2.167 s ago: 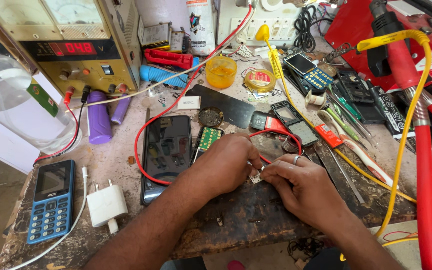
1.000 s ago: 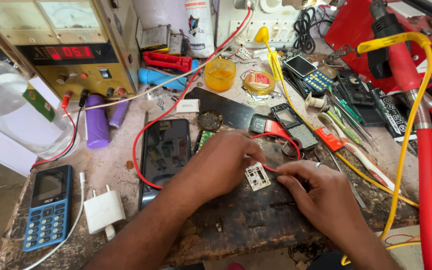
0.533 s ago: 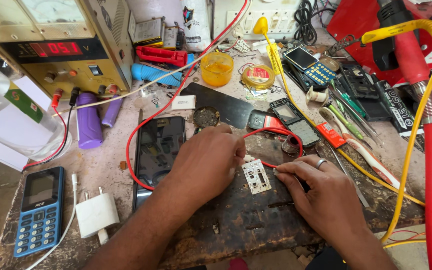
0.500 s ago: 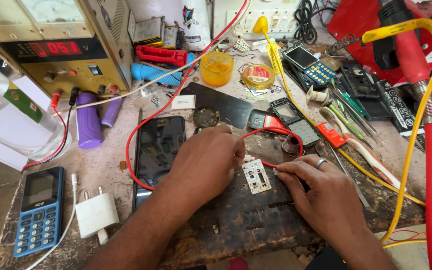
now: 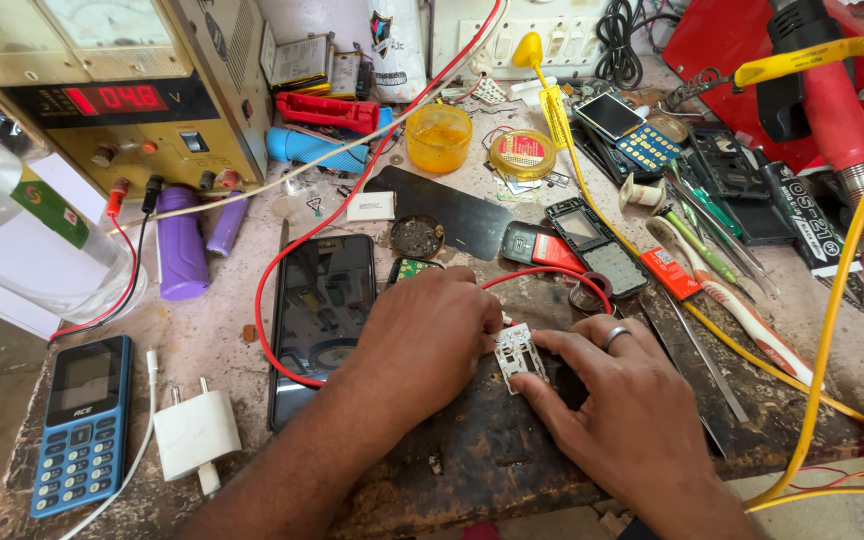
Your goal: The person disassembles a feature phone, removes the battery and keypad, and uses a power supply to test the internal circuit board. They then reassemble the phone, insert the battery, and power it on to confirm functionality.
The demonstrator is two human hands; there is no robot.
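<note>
Pinched between your left hand (image 5: 422, 335) and right hand (image 5: 620, 400), the small pale metal-and-green circuit board (image 5: 517, 355) lay just right of the black smartphone (image 5: 322, 315) (light, stiff, probably fragile; edges looked safest).

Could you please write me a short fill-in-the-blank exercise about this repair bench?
1. Both hands, left hand and right hand, hold a small ____ board.
2. The keypad phone at the bench's near left corner is ____.
3. A ring sits on the ____ hand.
4. The white charger plug lies between the keypad phone and the black ____.

Missing words: circuit; blue; right; smartphone
</note>
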